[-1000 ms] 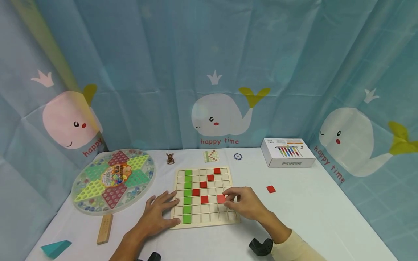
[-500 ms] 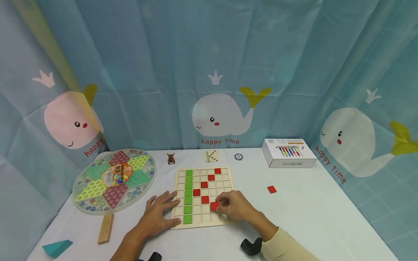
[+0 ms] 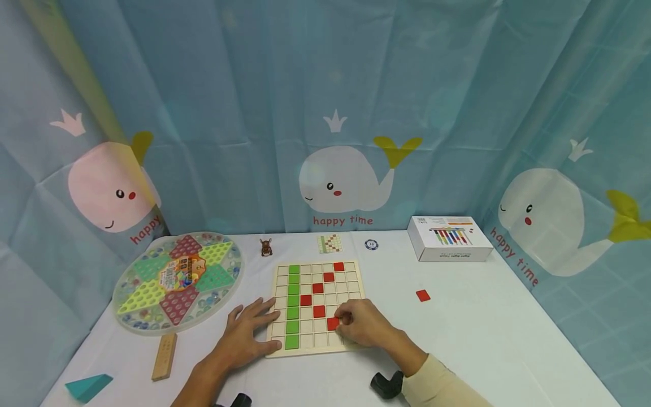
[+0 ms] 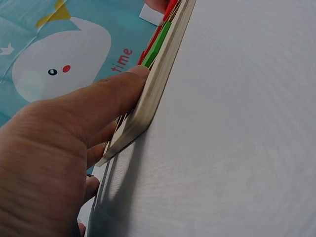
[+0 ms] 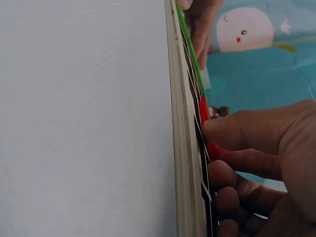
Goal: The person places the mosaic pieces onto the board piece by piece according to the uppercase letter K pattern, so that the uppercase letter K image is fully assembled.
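A wooden grid board lies flat in the middle of the table. A column of green tiles fills one line near its left side, and several red tiles run diagonally to their right. My left hand rests on the board's left edge with spread fingers, thumb near the lower left corner. At the lower right, my right hand pinches a red tile between thumb and index finger; the tile sits in a cell just below and right of another red one. In the right wrist view the fingertips partly hide this red tile.
A loose red tile lies right of the board. Behind are a pattern card, a poker chip, a brown figurine and a white box. A round marble game board, wooden block and teal wedge stand left.
My right hand has moved left and down across the board with the red tile, which now sits in a grid cell. My left hand has stayed in place.
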`<action>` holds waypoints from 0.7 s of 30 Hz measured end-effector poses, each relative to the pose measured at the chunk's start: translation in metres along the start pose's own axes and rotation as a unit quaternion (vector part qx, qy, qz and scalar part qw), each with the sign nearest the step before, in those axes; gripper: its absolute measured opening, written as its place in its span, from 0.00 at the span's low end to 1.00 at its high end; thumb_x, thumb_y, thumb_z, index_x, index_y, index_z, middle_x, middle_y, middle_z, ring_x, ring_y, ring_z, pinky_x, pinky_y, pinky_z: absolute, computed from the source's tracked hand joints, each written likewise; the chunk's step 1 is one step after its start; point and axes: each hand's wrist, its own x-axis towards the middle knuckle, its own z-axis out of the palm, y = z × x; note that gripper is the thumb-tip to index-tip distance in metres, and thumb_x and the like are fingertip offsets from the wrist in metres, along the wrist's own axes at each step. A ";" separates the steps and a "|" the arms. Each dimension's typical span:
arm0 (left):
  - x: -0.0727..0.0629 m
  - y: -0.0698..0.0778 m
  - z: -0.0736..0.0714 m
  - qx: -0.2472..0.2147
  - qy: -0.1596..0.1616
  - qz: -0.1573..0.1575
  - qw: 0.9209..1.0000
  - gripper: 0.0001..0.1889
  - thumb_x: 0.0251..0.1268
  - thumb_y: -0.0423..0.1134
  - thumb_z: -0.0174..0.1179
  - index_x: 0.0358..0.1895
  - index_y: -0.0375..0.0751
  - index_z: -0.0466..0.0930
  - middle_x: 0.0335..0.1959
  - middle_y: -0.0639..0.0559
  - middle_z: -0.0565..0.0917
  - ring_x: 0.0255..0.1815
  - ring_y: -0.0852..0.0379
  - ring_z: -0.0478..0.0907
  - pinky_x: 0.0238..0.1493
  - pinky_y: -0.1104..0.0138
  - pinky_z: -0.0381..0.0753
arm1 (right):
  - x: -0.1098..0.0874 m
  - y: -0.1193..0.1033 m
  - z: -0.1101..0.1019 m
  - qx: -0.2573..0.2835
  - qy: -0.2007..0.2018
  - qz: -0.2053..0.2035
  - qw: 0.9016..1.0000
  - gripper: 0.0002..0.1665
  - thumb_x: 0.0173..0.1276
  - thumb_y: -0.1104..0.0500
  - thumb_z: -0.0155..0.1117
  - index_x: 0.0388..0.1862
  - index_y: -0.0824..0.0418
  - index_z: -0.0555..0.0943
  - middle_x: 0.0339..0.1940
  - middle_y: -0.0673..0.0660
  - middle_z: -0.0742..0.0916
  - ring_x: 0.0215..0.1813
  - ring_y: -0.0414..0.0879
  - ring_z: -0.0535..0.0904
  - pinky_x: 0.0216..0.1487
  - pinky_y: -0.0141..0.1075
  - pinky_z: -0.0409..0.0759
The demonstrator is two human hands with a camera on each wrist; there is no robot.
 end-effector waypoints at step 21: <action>0.000 0.001 0.000 0.005 -0.003 0.001 1.000 0.36 0.46 0.62 0.70 0.58 0.44 0.81 0.68 0.52 0.69 0.73 0.43 0.55 0.67 0.42 0.39 | -0.040 -0.021 -0.093 -0.004 0.082 -0.101 0.991 0.22 0.58 0.61 0.74 0.53 0.54 0.82 0.34 0.45 0.81 0.36 0.42 0.74 0.35 0.36 0.76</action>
